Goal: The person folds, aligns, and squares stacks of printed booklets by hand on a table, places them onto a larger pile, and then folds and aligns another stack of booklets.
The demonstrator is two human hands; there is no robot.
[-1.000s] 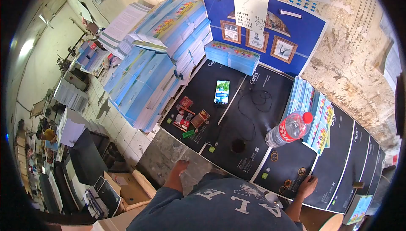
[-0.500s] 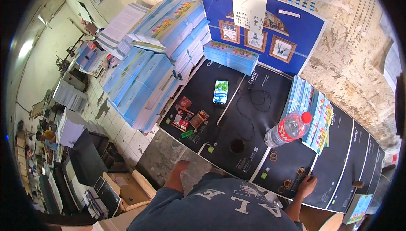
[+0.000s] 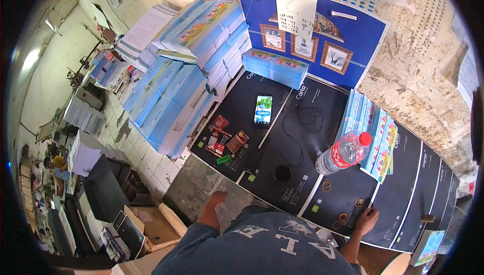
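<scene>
My left hand hangs beside the dark shirt, over the grey floor left of the table; its fingers are too small and foreshortened to make out, and no object shows in it. My right hand rests on the front edge of the black-covered table, fingers lying on the surface with nothing held. Close to its left lie several rubber bands. Farther up stands a clear plastic bottle with a red cap, beside stacked booklets. A lit phone lies toward the back.
Tall stacks of blue booklets stand at the left, and a smaller bundle sits against the blue board. Cigarette packs, a green lighter and a thin black cable lie on the table. An open carton is lower left.
</scene>
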